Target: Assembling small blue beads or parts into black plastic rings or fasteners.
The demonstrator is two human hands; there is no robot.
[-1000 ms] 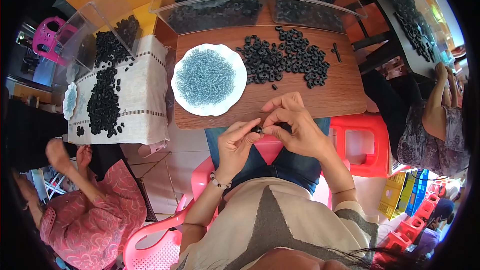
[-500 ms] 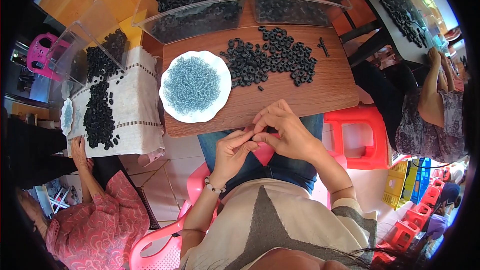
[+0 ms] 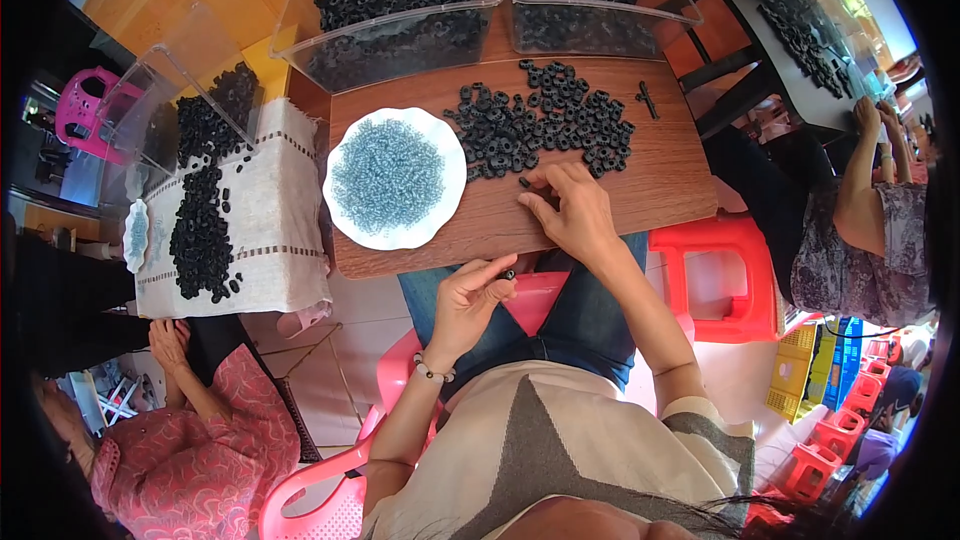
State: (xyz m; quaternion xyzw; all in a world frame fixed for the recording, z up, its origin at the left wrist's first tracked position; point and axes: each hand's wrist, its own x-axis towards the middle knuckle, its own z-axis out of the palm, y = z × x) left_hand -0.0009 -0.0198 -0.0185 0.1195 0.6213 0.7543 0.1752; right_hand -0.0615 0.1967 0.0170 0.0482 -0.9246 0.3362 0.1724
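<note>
My left hand point(image 3: 472, 302) is over my lap by the table's near edge, thumb and forefinger pinched on a small black ring-shaped piece point(image 3: 508, 275). Over the wooden table, my right hand point(image 3: 578, 210) is open, with thumb and forefinger apart. Its forefinger tip is at a single black piece point(image 3: 524, 182) lying on the wood. Just beyond lies a loose pile of black ring-shaped pieces point(image 3: 500, 135). A white scalloped plate point(image 3: 334, 215) heaped with tiny blue-grey beads point(image 3: 390, 180) stands to the left of the pile.
Two clear bins point(image 3: 400, 25) of black pieces stand at the far side. A dark rod-like piece point(image 3: 648, 100) lies at the table's right. On the left, another person point(image 3: 200, 420) sits by a cloth-covered table point(image 3: 275, 210). A red stool point(image 3: 715, 280) is on the right.
My right hand has left my left hand and moved forward over the table to the single black piece. My left hand stays near its place, now showing the piece in its fingertips.
</note>
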